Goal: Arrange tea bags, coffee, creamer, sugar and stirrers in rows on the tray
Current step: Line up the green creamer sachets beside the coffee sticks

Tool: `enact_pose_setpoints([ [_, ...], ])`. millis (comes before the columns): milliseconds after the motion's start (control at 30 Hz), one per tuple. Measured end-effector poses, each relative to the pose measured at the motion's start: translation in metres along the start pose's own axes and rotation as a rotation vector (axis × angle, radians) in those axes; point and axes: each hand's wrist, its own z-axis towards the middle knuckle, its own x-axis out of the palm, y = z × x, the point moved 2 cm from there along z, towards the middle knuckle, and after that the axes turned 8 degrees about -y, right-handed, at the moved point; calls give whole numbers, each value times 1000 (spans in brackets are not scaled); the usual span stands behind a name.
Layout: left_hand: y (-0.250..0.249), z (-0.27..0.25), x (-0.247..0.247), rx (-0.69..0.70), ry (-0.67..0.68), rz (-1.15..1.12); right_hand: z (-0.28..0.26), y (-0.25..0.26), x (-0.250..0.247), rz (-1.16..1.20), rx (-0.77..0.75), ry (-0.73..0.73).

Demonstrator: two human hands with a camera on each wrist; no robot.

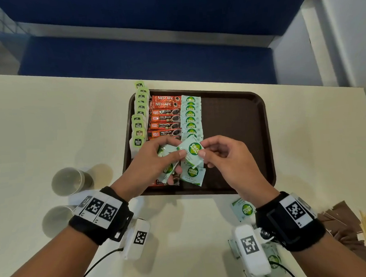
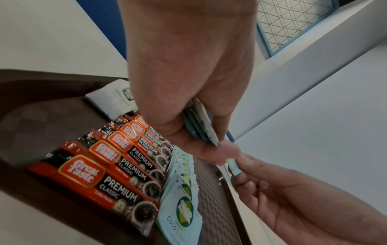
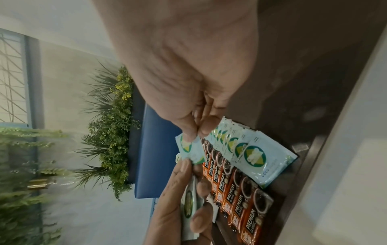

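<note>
Tray (image 1: 240, 118): dark brown, fine grid texture. On the tray: coffee sachets (image 1: 165, 120) red, orange and black; sugar packets (image 1: 191, 114) pale blue-green, green-yellow emblem; tea bags (image 1: 139, 119) white, light-green tags.

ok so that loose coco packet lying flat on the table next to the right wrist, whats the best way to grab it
Probably by its near-left corner, coming from the left. The loose coco packet lies flat on the table and its right part is hidden under the right wrist. Slide a thumb under that thin edge and pinch it.

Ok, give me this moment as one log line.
stage: filling sugar row | left hand: holds sachet stack | right hand: pinches top Coco sachet | tray: tea, coffee, sugar rows; right side bare
</note>
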Motion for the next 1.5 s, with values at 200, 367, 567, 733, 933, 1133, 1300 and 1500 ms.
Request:
enact_pose_setpoints([
  [200, 8, 0, 1, -77, 52, 36, -7, -13, -4, 95, 35, -42],
  [367, 10, 0, 1, -106, 66, 9, -10, -21, -6, 38, 50, -38],
  [567, 7, 3, -13, -30, -120, 47, -9, -39, -8, -190, -52, -6],
  [733, 8, 3, -14, -23, -147, 71, -12, -58, 3, -331, -108, -9],
  [933, 11, 2, -11, -35, -148, 66, -17, -67, 9, -417, -206, -86],
  [1133, 14, 3, -9, -50, -154, 44, -23, -70, 18, -543, -211, -30],
  [1300, 13, 3, -9, -51, -154, 46, -21, -69, 22, -545, -202, -26],
  [1500, 10, 3, -10, -56, -161, 64, -16, -69, 19, -558, -262, 4],
])
